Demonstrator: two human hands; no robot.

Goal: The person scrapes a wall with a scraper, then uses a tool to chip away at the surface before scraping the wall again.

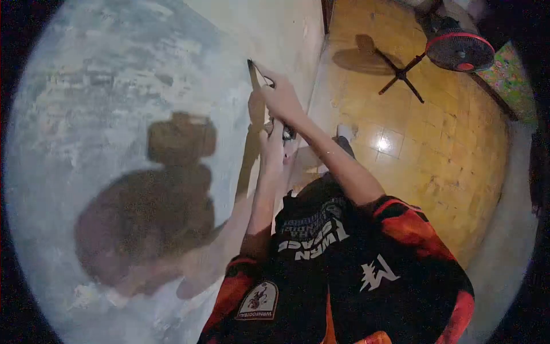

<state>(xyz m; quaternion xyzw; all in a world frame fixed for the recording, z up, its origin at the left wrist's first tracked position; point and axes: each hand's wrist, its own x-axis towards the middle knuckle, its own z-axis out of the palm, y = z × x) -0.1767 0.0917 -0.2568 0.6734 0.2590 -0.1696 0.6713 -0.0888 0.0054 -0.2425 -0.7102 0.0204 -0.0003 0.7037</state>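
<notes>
The dark-tipped tool (252, 70) is at 11 o'clock from the wearer's torso, in front of the wall; it is too small to tell its exact kind, or whether the tip touches the wall.

Nearest is the black-and-orange shirt (338, 275). The wall (114, 137), patchy blue-grey with a paler stretch near 11 o'clock, fills the side from 8 to 11 o'clock, and a large shadow falls on it toward 9 o'clock. Its foot runs up toward 12 o'clock, where it meets the floor (452, 166). A shod foot stands just past 12 o'clock, beside that edge. Yellow tiles spread from 12 to 3 o'clock, leaving open room on the right. Farther off, at 1 o'clock, a dark cross-shaped stand (401, 74) sits on the tiles, with a red-rimmed fan (460, 51) just beyond.

The left hand (273, 146), nearer at 11 o'clock, has bent fingers beside a small dark object (288, 134); whether it grips this cannot be told. The right hand (279, 97), farther out between 11 and 12 o'clock, is closed around the tool, fingers drawn in, the dark tip jutting past them toward 11 o'clock.
</notes>
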